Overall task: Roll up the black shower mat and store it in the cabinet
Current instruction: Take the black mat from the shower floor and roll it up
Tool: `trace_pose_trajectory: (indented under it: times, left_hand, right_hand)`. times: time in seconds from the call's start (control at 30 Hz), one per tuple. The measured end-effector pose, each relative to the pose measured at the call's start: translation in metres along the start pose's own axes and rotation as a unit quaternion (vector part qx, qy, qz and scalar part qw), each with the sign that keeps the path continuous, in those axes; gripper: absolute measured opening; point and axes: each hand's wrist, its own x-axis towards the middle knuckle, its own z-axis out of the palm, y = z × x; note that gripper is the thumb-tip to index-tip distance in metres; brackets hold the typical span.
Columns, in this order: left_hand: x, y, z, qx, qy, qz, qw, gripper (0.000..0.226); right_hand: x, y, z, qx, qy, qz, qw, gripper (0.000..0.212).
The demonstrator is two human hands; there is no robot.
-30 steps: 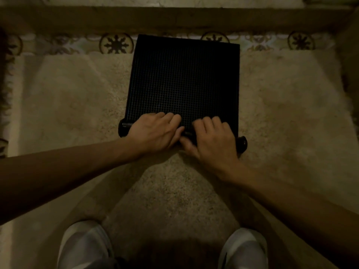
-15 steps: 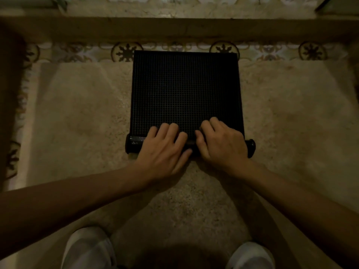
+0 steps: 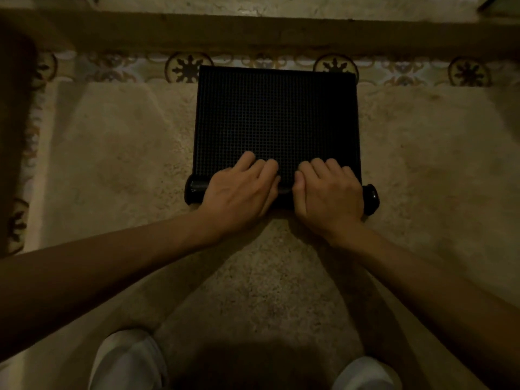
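The black mat (image 3: 277, 119) lies on a beige rug (image 3: 121, 147), with its far edge reaching over the rug's border onto a strip of patterned tile (image 3: 112, 67) that runs across the top of the view. Beyond the tile a dark ledge (image 3: 253, 35) crosses the frame. The near end of the mat is wound into a tight roll (image 3: 197, 191) that lies crosswise; its two ends stick out past the hands, the left end rounded and glossy, the right end at the mat's near right corner. The rest of the mat is flat, its grid texture facing up. The left hand (image 3: 242, 192) rests palm down on the left half of the roll, fingers curled over its top and their tips touching the flat part just beyond. The right hand (image 3: 329, 195) sits the same way on the right half, thumb tucked toward the middle. The two hands are just beside each other, with a narrow gap between them where the roll shows. Both are pressed over the roll, fingers bent and close together, rather than closed around it. Both forearms are bare and come in from the lower corners. Two light shoes (image 3: 126, 361) stand on the rug at the bottom edge, one on each side, well apart from the mat. The light is dim.
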Motion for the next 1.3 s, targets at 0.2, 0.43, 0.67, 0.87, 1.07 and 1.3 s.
trace_pose_trajectory:
  times: [0.2, 0.43, 0.67, 0.87, 1.07, 1.3]
  left_hand:
    - [-0.022, 0.004, 0.008, 0.048, -0.019, 0.013, 0.999, 0.047]
    - [0.022, -0.022, 0.005, 0.062, -0.004, 0.032, 0.998, 0.037]
    - [0.029, -0.021, 0.003, 0.059, -0.014, -0.039, 0.997, 0.038]
    - [0.02, -0.032, 0.006, 0.056, -0.017, -0.021, 0.998, 0.05]
    - [0.046, -0.042, 0.007, 0.066, 0.002, -0.009, 0.998, 0.04]
    - [0.063, -0.044, 0.004, 0.052, 0.028, -0.03, 0.998, 0.037]
  right_hand:
    - [0.013, 0.007, -0.006, 0.02, -0.055, 0.02, 0.998, 0.047]
    - [0.022, -0.002, -0.009, -0.036, 0.033, 0.052, 0.997, 0.039]
    - [0.034, 0.005, 0.005, -0.038, 0.043, 0.014, 0.998, 0.042]
    - [0.055, 0.012, 0.006, -0.007, 0.004, 0.019, 1.0, 0.042]
    - [0.053, 0.009, 0.001, -0.014, 0.061, 0.056, 0.996, 0.035]
    - [0.063, 0.013, 0.01, -0.025, 0.088, 0.049, 0.995, 0.042]
